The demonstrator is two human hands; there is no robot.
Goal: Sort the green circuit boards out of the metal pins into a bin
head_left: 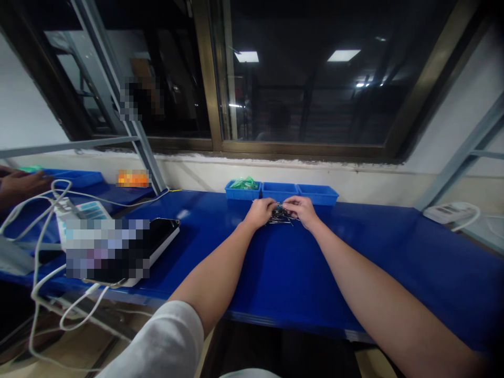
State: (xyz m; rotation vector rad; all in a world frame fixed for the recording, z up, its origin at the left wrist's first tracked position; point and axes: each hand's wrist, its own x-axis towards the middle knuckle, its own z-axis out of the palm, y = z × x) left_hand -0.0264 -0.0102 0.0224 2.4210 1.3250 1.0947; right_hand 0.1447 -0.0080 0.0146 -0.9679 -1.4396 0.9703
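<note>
"Small metal pins [280, 219], where are they?"
"On the blue table [366, 252], in a loose bunch between the hands, just in front of the trays."
"What's over on the left?"
"Another person's hand [23, 186], white cords [37, 252] and a partly blurred device [165, 231]."
"And the hands?"
"The left hand [259, 212] pinches the bunch, and the right hand [303, 210] holds it narrowly too."
"Beyond them?"
"Three blue trays [299, 192], a green bag [244, 183] in the leftmost, then a white power strip [449, 212] far right"
</note>
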